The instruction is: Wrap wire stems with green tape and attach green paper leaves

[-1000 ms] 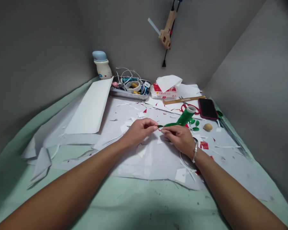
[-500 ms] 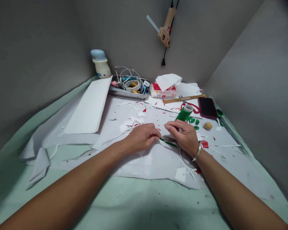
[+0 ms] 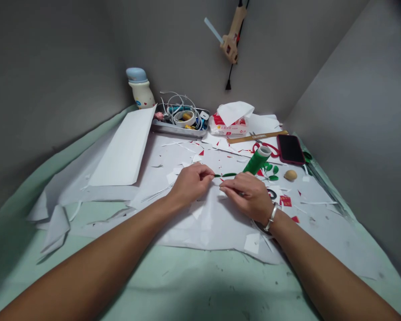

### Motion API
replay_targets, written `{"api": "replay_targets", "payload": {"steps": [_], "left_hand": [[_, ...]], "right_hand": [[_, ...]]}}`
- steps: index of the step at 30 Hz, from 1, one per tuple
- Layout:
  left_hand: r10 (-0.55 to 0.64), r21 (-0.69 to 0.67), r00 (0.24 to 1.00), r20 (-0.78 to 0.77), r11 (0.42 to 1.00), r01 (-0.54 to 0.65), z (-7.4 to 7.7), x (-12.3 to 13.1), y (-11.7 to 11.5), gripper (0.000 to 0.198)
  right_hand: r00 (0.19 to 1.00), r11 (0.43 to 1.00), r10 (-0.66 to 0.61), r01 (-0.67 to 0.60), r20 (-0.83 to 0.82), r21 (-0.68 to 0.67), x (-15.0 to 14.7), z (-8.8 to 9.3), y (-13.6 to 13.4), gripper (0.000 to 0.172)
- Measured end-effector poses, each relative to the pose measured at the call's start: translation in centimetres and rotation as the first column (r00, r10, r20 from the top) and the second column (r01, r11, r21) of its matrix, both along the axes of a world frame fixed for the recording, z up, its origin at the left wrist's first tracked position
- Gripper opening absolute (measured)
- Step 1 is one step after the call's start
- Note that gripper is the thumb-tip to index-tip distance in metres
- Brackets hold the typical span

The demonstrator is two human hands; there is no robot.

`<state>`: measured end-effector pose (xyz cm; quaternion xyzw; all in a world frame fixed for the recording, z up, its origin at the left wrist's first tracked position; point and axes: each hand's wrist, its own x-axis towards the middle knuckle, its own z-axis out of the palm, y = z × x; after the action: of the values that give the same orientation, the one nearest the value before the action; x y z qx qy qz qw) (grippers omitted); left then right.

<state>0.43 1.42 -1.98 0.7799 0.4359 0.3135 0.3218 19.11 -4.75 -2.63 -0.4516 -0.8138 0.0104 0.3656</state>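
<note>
My left hand [image 3: 193, 182] pinches the end of a thin green stem between thumb and fingertips. A slender green leaf [image 3: 229, 174] on that stem points right, toward the spool. My right hand [image 3: 250, 195], with a bracelet at the wrist, is closed in a pinch just right of and below the leaf. Whatever its fingertips hold is too fine to make out. Behind the right hand stands a green thread spool [image 3: 255, 161], tilted a little, with a white core. Several small green leaves [image 3: 273, 171] lie on the paper beside the spool.
A metal tray [image 3: 180, 130] of craft supplies, a tissue pack [image 3: 229, 125], a wooden ruler [image 3: 243, 139], red-handled scissors [image 3: 270, 149] and a phone [image 3: 291, 149] line the back. A tan nut-like object [image 3: 290, 174] sits right. Paper scraps litter the sheet; a glue gun [image 3: 233, 38] hangs above.
Both hands have shifted: the left up and leftward, the right down and leftward. The green leaf has risen from below the right hand to above its fingertips, still pinched by the left hand.
</note>
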Motion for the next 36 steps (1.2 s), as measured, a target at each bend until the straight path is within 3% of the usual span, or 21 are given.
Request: {"api": "replay_targets", "payload": {"steps": [4,6,8,10,14,18,21,25,27,30,32,36], "left_hand": [[-0.276,0.058,0.944,-0.181,0.955,0.290,0.0,0.0,-0.5,0.018],[-0.410,0.010,0.903,-0.125,0.910,0.415,0.2,0.0,-0.7,0.018],[-0.460,-0.049,0.888,-0.002,0.887,0.460,0.6,-0.1,-0.7,0.017],[-0.414,-0.112,0.902,0.121,0.897,0.427,0.9,-0.2,-0.6,0.015],[-0.168,-0.210,0.949,0.267,0.951,0.227,0.9,-0.3,-0.2,0.019],[-0.008,-0.167,0.978,0.207,0.985,0.043,0.4,-0.2,0.1,0.017],[-0.034,-0.024,0.999,0.035,0.999,0.035,0.0,-0.1,0.0,0.015],[-0.243,0.079,0.955,-0.172,0.962,0.260,0.0,-0.1,-0.5,0.020],[-0.355,0.038,0.916,-0.189,0.929,0.368,0.2,-0.1,-0.7,0.020],[-0.438,-0.038,0.898,-0.049,0.899,0.436,0.7,-0.1,-0.8,0.017],[-0.395,-0.086,0.915,0.085,0.912,0.402,1.0,-0.1,-0.7,0.015],[-0.150,-0.171,0.966,0.210,0.967,0.187,1.1,-0.2,-0.3,0.018]], "right_hand": [[0.978,0.995,-0.094,0.087,-0.185,-0.049,0.6,0.1,0.3,0.015],[0.942,0.985,-0.152,0.121,-0.300,-0.120,0.9,-0.1,0.7,0.014],[0.910,0.974,-0.195,0.137,-0.366,-0.181,1.2,-0.4,1.0,0.014],[0.908,0.966,-0.201,0.122,-0.369,-0.226,1.3,-0.7,1.2,0.015],[0.960,0.977,-0.101,0.046,-0.262,-0.209,0.8,-0.9,1.0,0.016],[0.998,0.995,0.009,-0.016,-0.069,-0.099,-0.1,-0.5,0.3,0.017],[1.000,0.999,0.024,-0.024,-0.007,-0.024,-0.2,-0.2,0.0,0.017],[0.990,0.997,-0.056,0.048,-0.129,-0.065,0.4,0.1,0.2,0.016],[0.963,0.987,-0.112,0.079,-0.246,-0.139,0.7,0.0,0.5,0.016],[0.904,0.967,-0.202,0.124,-0.376,-0.223,1.1,-0.3,0.9,0.015],[0.899,0.959,-0.216,0.123,-0.381,-0.254,1.2,-0.5,1.1,0.015],[0.962,0.972,-0.104,0.045,-0.251,-0.231,0.7,-1.0,0.9,0.016]]}}
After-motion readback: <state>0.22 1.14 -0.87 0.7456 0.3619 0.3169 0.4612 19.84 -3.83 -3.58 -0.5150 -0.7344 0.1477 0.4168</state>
